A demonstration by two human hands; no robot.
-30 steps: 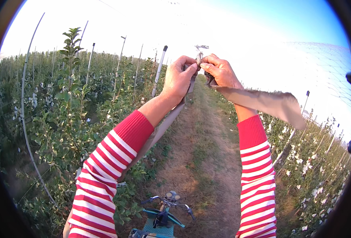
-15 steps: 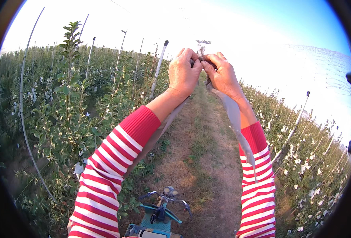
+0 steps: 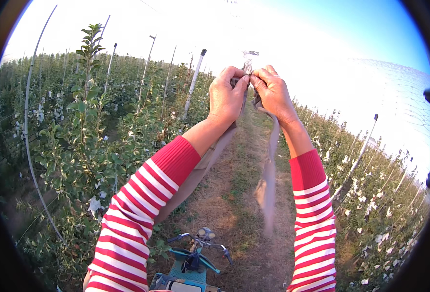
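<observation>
Raised before me at arm's length, my left hand [image 3: 226, 100] and my right hand [image 3: 275, 97] meet with thumbs and fingertips pinched together. Both grip a long grey cloth strip [image 3: 269, 180]. One end dangles from the right hand between my forearms, blurred by motion. Another length of grey cloth [image 3: 198, 170] runs down from the left hand behind the left forearm. Above the fingertips a small bunched, silvery-grey piece [image 3: 248, 62] sticks up against the bright sky; its kind is unclear. The fingers hide where the cloth comes together.
Below me stands a teal vehicle with handlebars [image 3: 204, 238]. A grassy dirt track [image 3: 244, 204] runs ahead between rows of leafy trees [image 3: 83, 131] with white scraps hanging among them. Pale posts [image 3: 194, 80] rise along the rows, one post [image 3: 355, 168] leaning at right.
The right cloth end has swung left, away from my right forearm, and now hangs between my arms. Both hands have shifted slightly right and keep their pinch.
</observation>
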